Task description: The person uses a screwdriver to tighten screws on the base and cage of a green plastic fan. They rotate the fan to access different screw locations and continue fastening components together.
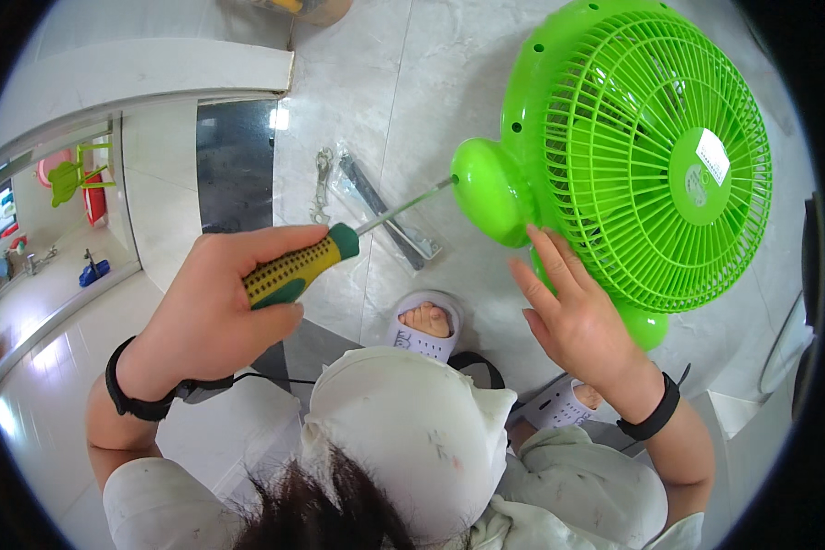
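My left hand [197, 302] is closed around a screwdriver [293, 270] with a yellow, dotted handle and green ends. Its metal shaft slants up to the right, and the tip meets a small hole in a rounded bright green foot [493, 188]. That foot belongs to a green fan [568, 55] with a round grille, standing on the floor. My right hand [577, 316] has its fingers stretched out, with the fingertips against the lower left side of the fan beside the foot. Nothing shows in its grasp. Whether a screw sits in the hole cannot be made out.
On the grey tiled floor [449, 64] lie a metal wrench [322, 183] and a clear plastic bag [344, 188] with a long dark strip. My foot in a pale clog [428, 330] is close by. A glossy white ledge [174, 66] and a mirror-like panel [92, 229] border the left.
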`<act>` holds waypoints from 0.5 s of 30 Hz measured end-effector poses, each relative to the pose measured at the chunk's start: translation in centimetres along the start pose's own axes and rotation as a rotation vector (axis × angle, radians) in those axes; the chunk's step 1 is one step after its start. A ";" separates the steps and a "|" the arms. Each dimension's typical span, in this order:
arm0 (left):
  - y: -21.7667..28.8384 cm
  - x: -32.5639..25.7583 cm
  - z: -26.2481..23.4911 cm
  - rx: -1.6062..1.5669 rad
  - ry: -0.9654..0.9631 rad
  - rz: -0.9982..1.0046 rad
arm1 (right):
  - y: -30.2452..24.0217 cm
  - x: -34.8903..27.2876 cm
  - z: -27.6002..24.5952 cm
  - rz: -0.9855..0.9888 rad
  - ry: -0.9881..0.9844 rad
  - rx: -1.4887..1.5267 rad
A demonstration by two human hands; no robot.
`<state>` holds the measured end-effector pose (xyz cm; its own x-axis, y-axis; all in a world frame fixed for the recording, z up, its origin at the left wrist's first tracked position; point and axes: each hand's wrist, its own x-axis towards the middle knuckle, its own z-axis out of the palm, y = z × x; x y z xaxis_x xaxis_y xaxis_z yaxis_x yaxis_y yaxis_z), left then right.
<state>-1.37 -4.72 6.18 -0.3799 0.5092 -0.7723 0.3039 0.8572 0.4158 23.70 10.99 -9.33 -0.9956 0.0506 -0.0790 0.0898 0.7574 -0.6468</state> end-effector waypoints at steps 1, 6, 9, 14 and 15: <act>0.3 0.5 0.1 0.024 -0.002 -0.023 | 0.1 -0.3 0.3 0.008 -0.005 0.008; 2.6 2.7 -0.3 -0.093 -0.001 -0.125 | 0.8 -1.2 1.5 0.047 0.044 0.067; 4.0 2.8 -0.5 -0.339 0.044 -0.169 | 1.0 -1.2 2.0 0.032 0.052 0.034; 6.0 2.0 0.0 -0.603 -0.041 -0.404 | 1.0 -1.2 2.2 0.015 0.140 0.015; 6.2 1.9 0.0 -0.612 -0.078 -0.503 | 1.0 -1.2 2.3 0.017 0.152 0.022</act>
<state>-0.18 1.60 7.28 -0.2751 0.0628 -0.9594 -0.4302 0.8844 0.1813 25.05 10.20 -11.58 -0.9865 0.1620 0.0244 0.1053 0.7411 -0.6631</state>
